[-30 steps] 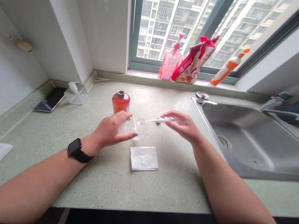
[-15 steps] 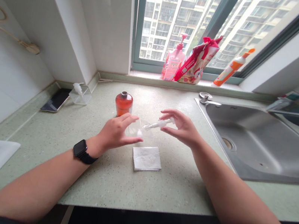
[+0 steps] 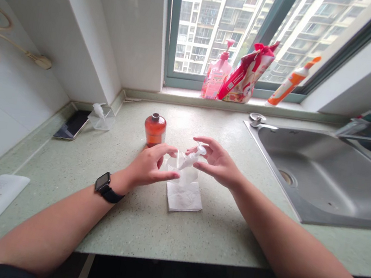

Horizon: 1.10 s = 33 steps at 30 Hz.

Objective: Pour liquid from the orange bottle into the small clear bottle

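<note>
Now the right hand (image 3: 218,165) is tipping the pinched pump head (image 3: 192,159) down into the clear pouch (image 3: 180,169) the left hand (image 3: 149,168) is gripping above the surface (image 3: 143,226).

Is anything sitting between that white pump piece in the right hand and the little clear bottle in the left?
Nothing visible does. The right hand holds the white pump tilted, tip right at the clear bottle in the left hand.
</note>
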### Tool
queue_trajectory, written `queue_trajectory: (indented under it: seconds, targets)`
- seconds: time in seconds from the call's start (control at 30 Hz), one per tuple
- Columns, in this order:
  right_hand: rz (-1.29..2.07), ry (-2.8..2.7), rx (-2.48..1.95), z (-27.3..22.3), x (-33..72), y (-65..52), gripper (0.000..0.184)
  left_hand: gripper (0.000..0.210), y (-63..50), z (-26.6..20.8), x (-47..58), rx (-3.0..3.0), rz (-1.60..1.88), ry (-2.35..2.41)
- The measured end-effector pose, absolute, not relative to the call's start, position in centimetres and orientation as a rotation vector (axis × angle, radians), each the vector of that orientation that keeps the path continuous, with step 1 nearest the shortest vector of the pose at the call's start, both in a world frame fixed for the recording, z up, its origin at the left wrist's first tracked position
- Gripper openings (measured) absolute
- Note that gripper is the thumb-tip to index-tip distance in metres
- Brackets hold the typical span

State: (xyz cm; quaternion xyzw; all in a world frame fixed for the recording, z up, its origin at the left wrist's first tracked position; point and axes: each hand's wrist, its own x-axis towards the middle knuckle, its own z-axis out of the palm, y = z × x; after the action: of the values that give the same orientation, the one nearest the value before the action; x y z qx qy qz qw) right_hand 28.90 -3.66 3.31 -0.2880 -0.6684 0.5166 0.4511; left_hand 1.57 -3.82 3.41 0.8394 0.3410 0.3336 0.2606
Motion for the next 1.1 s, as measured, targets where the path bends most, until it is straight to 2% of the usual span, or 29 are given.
queue_trajectory:
  seconds: [0.23, 0.53, 0.77, 1.0, 1.1]
  targets:
    - [1.333, -1.616, -0.688, 3.3, 28.2, -4.1, 0.060, 0.068, -3.7, 3.3, 1.5, 2.154, 0.866, 0.899]
    - [1.416, -1.560, -0.718, 3.3, 28.2, -4.1, 0.066, 0.065, -3.6, 3.7, 1.5, 2.062, 0.877, 0.866]
    - [1.328, -1.362, -0.779, 3.0, 28.8, -3.2, 0.054, 0.060, -3.1, 3.5, 1.1, 2.002, 1.019, 0.954]
    - [1.450, -1.443, -0.744, 3.4, 28.0, -3.9, 0.077, 0.061, -3.3, 3.3, 1.3, 2.077, 0.924, 0.901]
    - [1.422, -1.413, -0.727, 3.4, 28.2, -3.8, 0.073, 0.059, -3.2, 3.3, 1.2, 2.070, 0.980, 0.939]
